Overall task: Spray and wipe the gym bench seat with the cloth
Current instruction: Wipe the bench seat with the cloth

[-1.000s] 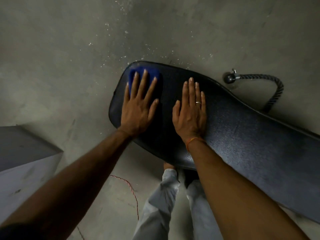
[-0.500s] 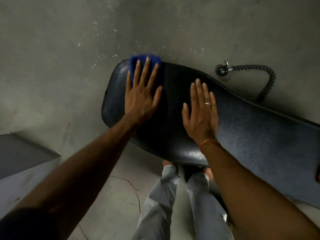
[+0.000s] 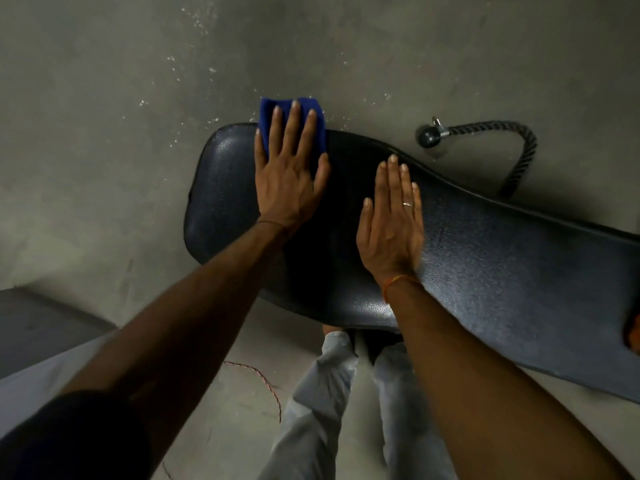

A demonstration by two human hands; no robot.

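Note:
The black padded bench seat (image 3: 502, 265) runs from centre left to the right edge. A folded blue cloth (image 3: 267, 123) lies at the seat's far edge near its rounded end, partly overhanging it. My left hand (image 3: 289, 188) presses flat on the cloth with the fingers spread over it. My right hand (image 3: 391, 223) rests flat and empty on the seat, to the right of the left hand. No spray bottle is in view.
A black rope handle with a ball end (image 3: 519, 147) lies on the concrete floor beyond the bench. A grey box (image 3: 41, 327) stands at the lower left. A thin red cord (image 3: 266, 379) trails beside my legs (image 3: 322, 410). An orange object (image 3: 633, 332) shows at the right edge.
My left hand has pushed the blue cloth away from me, to the seat's far edge, where it now overhangs. My right hand has stayed flat on the seat.

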